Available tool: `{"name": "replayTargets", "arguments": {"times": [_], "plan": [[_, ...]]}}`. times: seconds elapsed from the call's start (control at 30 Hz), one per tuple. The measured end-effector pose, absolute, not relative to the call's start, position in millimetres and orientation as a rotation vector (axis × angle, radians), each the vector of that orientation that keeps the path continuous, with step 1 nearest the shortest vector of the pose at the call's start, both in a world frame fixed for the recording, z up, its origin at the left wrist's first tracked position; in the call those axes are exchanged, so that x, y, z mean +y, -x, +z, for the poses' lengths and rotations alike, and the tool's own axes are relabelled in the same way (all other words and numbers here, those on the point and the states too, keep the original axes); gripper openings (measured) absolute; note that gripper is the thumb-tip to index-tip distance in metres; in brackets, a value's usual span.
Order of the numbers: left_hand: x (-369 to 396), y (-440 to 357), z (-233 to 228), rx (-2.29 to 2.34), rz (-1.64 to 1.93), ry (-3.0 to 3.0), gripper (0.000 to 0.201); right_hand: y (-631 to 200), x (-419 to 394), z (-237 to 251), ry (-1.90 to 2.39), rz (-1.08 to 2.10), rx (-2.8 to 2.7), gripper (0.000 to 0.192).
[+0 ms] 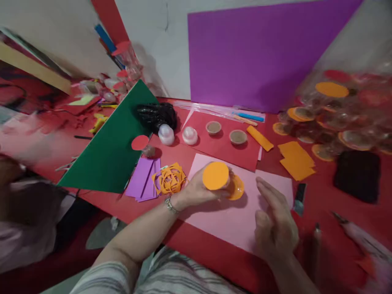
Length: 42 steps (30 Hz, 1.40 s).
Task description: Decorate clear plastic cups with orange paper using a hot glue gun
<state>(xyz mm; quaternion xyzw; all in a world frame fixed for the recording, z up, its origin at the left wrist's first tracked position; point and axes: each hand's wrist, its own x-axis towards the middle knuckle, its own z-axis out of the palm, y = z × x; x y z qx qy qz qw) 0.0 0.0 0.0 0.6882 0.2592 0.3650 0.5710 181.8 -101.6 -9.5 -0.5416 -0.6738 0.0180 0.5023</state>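
My left hand (196,190) is wrapped round a cup-like piece topped with a flat orange paper disc (216,175). A second orange disc (236,188) shows just right of and below it; the part between them is mostly hidden. This sits above a pale pink sheet (220,222). Over the sheet's right side, my right hand (275,222) is apart from the piece, with fingers stretched out and nothing seen in it. Left of my left hand lie curled orange paper offcuts (170,179) and purple paper strips (142,179).
Beyond the sheet stand clear plastic cups (190,135) and small filled bowls (238,137). A green board (107,151) leans at left, with a person (27,228) beyond it. At right are orange paper pieces (296,161), a cutter (300,199), a black pad (357,176) and stacked disc-topped cups (333,118).
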Motion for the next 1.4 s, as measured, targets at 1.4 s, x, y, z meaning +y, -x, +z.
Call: {"name": "replayTargets", "arguments": {"times": [1.4], "plan": [[-1.1, -11.4, -18.0, 0.735, 0.443, -2.168, 0.051, -164.0, -91.5, -16.3, 1.235, -0.394, -2.094, 0.042]]}}
